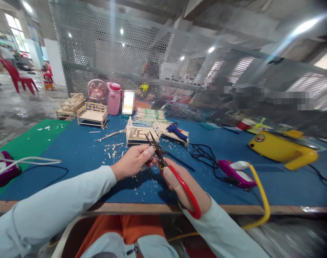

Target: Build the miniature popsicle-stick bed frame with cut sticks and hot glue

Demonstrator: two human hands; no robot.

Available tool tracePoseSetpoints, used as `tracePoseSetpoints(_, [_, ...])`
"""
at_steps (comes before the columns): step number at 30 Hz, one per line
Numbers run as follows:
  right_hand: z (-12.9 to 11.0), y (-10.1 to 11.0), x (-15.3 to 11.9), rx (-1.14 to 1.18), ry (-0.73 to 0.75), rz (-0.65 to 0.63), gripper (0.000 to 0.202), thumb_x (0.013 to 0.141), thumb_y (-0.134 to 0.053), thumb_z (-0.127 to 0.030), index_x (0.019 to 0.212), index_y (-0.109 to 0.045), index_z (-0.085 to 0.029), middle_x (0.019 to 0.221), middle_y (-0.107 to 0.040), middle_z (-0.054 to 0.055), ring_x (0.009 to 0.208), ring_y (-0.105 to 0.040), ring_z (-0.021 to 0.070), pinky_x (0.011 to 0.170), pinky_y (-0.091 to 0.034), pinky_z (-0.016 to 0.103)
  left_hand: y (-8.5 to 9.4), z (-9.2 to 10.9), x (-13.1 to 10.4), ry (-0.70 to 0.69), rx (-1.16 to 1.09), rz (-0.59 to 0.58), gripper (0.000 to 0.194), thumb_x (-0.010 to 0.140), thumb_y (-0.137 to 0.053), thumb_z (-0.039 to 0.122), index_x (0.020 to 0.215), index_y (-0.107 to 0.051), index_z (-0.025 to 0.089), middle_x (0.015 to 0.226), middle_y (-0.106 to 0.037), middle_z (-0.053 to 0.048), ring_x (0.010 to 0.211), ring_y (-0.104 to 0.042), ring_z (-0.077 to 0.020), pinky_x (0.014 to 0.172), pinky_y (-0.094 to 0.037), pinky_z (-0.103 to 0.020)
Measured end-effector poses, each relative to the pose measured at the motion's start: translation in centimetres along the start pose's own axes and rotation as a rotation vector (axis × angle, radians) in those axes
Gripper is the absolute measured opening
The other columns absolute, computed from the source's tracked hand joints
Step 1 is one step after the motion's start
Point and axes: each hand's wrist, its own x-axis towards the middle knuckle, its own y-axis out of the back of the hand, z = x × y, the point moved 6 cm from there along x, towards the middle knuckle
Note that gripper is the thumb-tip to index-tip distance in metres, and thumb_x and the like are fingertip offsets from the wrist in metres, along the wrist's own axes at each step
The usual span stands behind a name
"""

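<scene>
My right hand point(181, 181) grips a pair of red-handled scissors point(189, 195), its dark blades slightly apart and pointing away from me. Close beside the blades, my left hand point(135, 161) is closed in a pinch. Whatever sits between its fingertips is too small to make out. Just beyond both hands stands a miniature wooden bench point(142, 134) made of thin sticks, with loose pieces lying on its seat. A blue glue gun point(178, 132) rests on another small wooden piece point(167, 129) to its right. Cut stick bits point(113, 150) lie scattered left of the bench.
More miniature benches point(92, 114) stand at the back left, near a pink bottle point(114, 99) and a lit phone point(128, 102). Black cable runs to a purple power strip point(237, 173) on the right. Behind it sits a yellow electric pot point(276, 145). A perforated metal screen point(99, 43) borders the table.
</scene>
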Motion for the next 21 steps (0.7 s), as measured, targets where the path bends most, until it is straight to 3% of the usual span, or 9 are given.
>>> tracePoseSetpoints(8, [-0.1,-0.2,-0.6,-0.071,0.028,0.035,0.029,0.087,-0.041,-0.041,0.097,-0.055,-0.017,0.076,-0.058,0.002,0.07,-0.052,0.0159,0.069,-0.043,0.026,-0.4,-0.2,-0.3,-0.002,0.108,-0.023,0.043,0.086,-0.032,0.05,0.067,-0.048,0.014,0.063,-0.052,0.0,0.057,-0.047,-0.0094,0.057,-0.039,-0.022])
tracePoseSetpoints(13, [0.3,0.0,-0.8,-0.179,-0.002,0.033,0.023,0.085,-0.043,-0.039,0.089,-0.051,-0.018,0.07,-0.057,0.001,0.063,-0.049,0.0142,0.062,-0.041,0.025,-0.2,0.8,-0.4,-0.143,0.505,-0.02,0.038,0.089,-0.028,0.037,0.065,-0.048,0.016,0.062,-0.049,0.0,0.06,-0.045,-0.0115,0.06,-0.036,-0.023])
tracePoseSetpoints(18, [0.0,0.2,-0.7,-0.32,-0.003,0.133,0.019,0.081,-0.049,-0.035,0.092,-0.049,-0.019,0.075,-0.058,0.002,0.065,-0.051,0.0147,0.065,-0.042,0.026,-0.1,1.5,-0.4,-0.25,0.718,-0.023,0.033,0.089,-0.03,0.031,0.071,-0.054,0.016,0.079,-0.058,-0.006,0.075,-0.051,-0.0158,0.072,-0.04,-0.026])
tracePoseSetpoints(21, [-0.1,0.2,-0.6,-0.345,0.029,0.188,0.016,0.075,-0.049,-0.021,0.091,-0.05,-0.019,0.073,-0.058,0.002,0.062,-0.05,0.0144,0.063,-0.042,0.026,-0.2,1.7,-0.4,-0.281,0.754,-0.052,0.031,0.089,-0.03,0.029,0.077,-0.056,0.017,0.088,-0.06,-0.009,0.085,-0.053,-0.0179,0.079,-0.041,-0.027])
